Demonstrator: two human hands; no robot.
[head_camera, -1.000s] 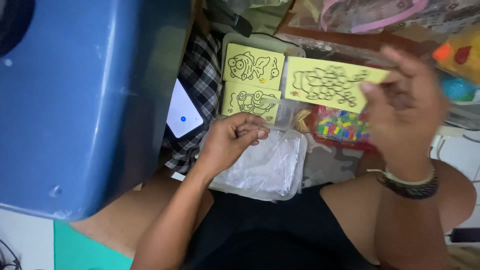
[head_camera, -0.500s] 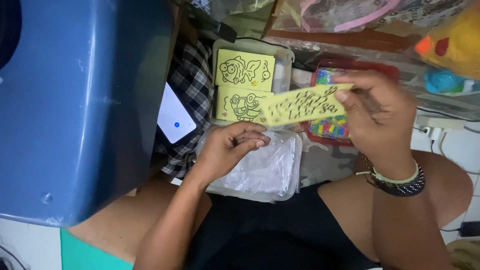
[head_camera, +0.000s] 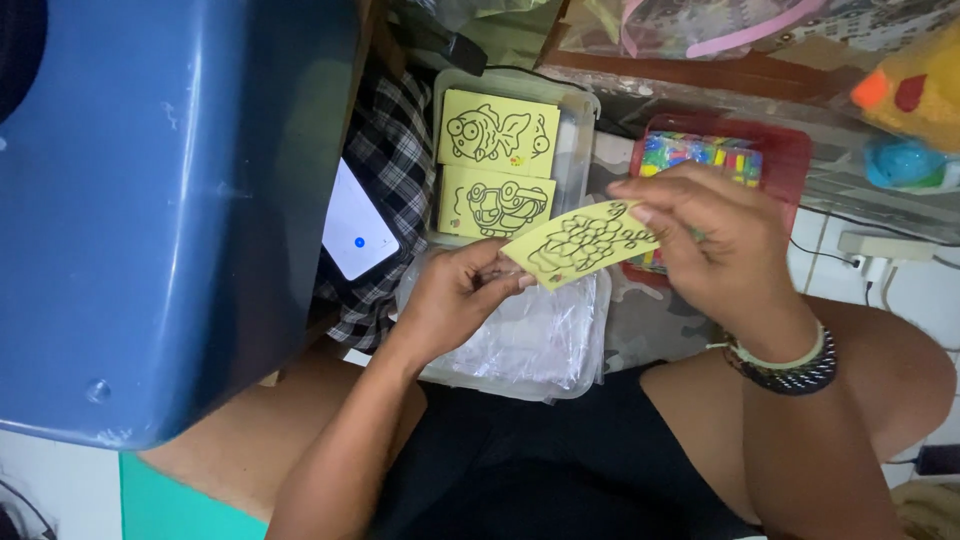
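A yellow card with a black outline drawing (head_camera: 585, 243) is held between both hands over my lap. My right hand (head_camera: 715, 245), with bracelets at the wrist, pinches its right end. My left hand (head_camera: 460, 295) grips its lower left corner with the fingertips. Under the hands lies a clear plastic lid (head_camera: 525, 345) with crinkled clear wrappers on it. Behind it a clear plastic box (head_camera: 578, 140) holds two more yellow cards, one with a fish (head_camera: 497, 131) and one with a car (head_camera: 497, 203).
A large blue plastic bin (head_camera: 160, 200) fills the left side. A phone with a lit screen (head_camera: 357, 234) rests on checked cloth (head_camera: 395, 150). A red tray of coloured pieces (head_camera: 720, 155) sits behind my right hand. A yellow toy (head_camera: 915, 85) is at far right.
My right hand brought the card down and leftward from high on the right. My left hand rose off the clear lid and took hold of the card's lower corner.
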